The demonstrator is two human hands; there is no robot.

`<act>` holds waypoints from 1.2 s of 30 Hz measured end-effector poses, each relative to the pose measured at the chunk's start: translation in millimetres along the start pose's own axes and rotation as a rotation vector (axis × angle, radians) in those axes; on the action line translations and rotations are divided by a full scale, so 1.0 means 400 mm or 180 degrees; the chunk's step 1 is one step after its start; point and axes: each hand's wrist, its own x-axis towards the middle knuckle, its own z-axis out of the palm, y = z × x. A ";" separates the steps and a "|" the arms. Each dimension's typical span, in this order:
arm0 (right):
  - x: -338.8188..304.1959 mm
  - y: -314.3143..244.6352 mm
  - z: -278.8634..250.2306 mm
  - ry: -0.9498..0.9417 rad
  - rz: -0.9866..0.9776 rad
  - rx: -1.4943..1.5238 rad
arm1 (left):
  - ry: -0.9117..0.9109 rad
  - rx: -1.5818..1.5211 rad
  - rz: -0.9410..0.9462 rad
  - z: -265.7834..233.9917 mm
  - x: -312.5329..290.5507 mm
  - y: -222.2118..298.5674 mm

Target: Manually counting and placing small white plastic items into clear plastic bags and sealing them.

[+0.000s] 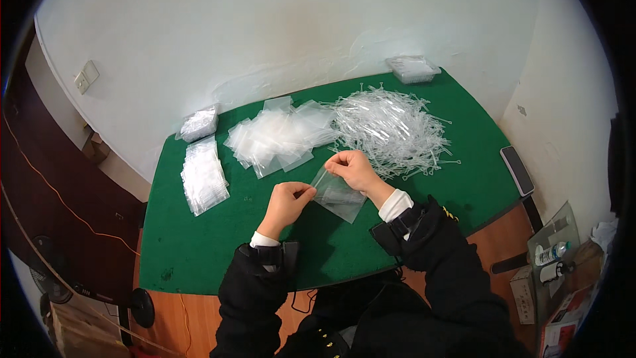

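In the head view, the person's left hand (285, 208) and right hand (355, 171) work over the front part of a table covered in dark green cloth (199, 252). Between them is a flat, clear, rectangular plastic bag (342, 203), tilted, its lower corner pointing toward the person. The left thumb and forefinger pinch its left edge; the right fingertips are closed on its upper corner. Whether anything lies inside is hard to tell.

Just beyond the hands spreads a loose heap of frosted, translucent flat bags (281, 136); to its right lies a tangled mound of thin, clear plastic sticks (394, 129). At the left is an overlapping row of small, glossy clear packets (204, 179), with a clear plastic tub (199, 124) behind it. A shallow clear plastic box (414, 69) stands at the far right corner, and a dark, rounded oblong object with a pale rim (517, 171) lies at the right edge.
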 end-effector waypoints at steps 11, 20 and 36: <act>-0.022 -0.086 0.032 0.0015 -0.2438 -0.2641 | 0.0393 0.1248 0.0799 0.000 -0.001 -0.007; -0.024 -0.040 0.031 -0.0871 -0.2226 -0.3112 | 0.0381 0.1300 0.1121 0.001 -0.001 0.016; -0.018 -0.039 -0.003 -0.0332 -0.1620 -0.2607 | 0.0179 0.1019 0.0278 -0.015 -0.008 0.013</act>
